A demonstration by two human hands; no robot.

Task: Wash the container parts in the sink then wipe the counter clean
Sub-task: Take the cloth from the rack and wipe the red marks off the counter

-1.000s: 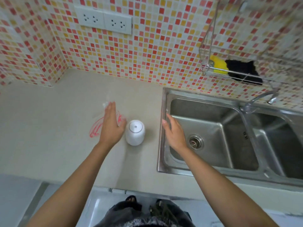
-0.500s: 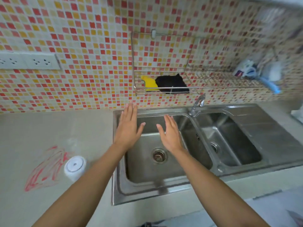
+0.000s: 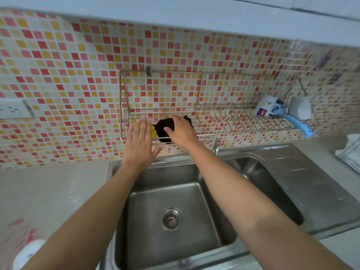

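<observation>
Nearest, at the bottom left, the white container point(image 3: 27, 254) stood on the pale surface point(image 3: 58, 191), beside red marks point(image 3: 21, 230). It had not been washed yet, and no hand was near it. Just past it, the sink point(image 3: 253, 248) looked dry and had nothing in it.

Farther back, both arms reached up to the wire rack point(image 3: 243, 131) on the tiled wall. The left hand point(image 3: 140, 145) was flat and wide open, holding nothing, in front of a yellow sponge point(image 3: 154, 131). The right hand point(image 3: 180, 129) lay over a dark cloth point(image 3: 162, 129), fingers bent on it, but it was hard to tell if they had closed on it.

The step looked like fetching something to clean with. Next, the right hand would need to pinch the cloth and lift it over the rack's front wire.
</observation>
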